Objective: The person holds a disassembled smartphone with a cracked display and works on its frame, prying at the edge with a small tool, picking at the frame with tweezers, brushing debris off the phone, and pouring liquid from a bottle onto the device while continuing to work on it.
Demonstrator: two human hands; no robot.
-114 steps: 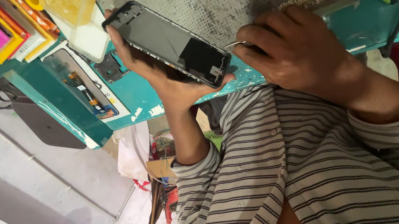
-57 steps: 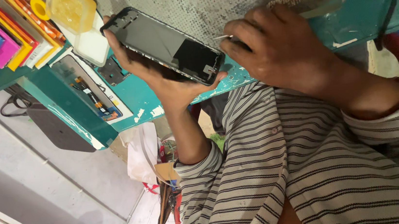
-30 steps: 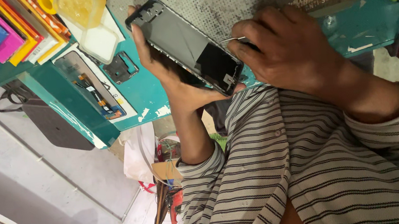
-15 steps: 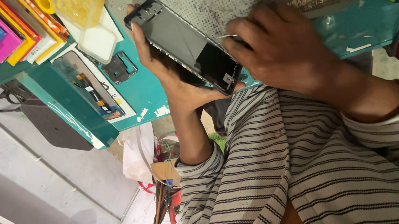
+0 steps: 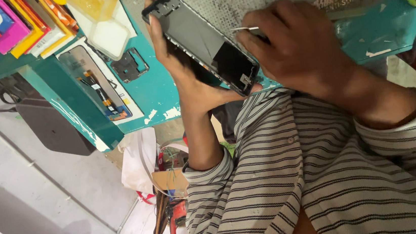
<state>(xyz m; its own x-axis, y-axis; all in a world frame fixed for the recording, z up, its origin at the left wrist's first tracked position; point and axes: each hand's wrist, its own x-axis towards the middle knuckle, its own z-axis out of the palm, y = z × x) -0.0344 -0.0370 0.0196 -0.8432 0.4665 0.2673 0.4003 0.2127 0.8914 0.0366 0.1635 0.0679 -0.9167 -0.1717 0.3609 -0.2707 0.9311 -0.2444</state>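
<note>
Tweezers (image 5: 245, 29) are being pinched in the right hand (image 5: 293, 47), tips resting at the opened phone (image 5: 201, 44), which is being gripped from behind by the left hand (image 5: 189, 80) above the teal desk's (image 5: 155, 94) near edge; steady, shallow probing seems best.

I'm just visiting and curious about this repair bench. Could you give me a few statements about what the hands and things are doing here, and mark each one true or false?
1. The left hand holds the opened phone from beneath. True.
2. The right hand is empty. False: its fingers pinch a thin metal tool whose tip points at the phone.
3. The phone lies flat on the green table. False: it is lifted and tilted in the left hand.
4. A yellow plastic box sits beyond the phone on the table. True.
5. The person wears a plain red shirt. False: the striped shirt is pale with dark lines.
</note>
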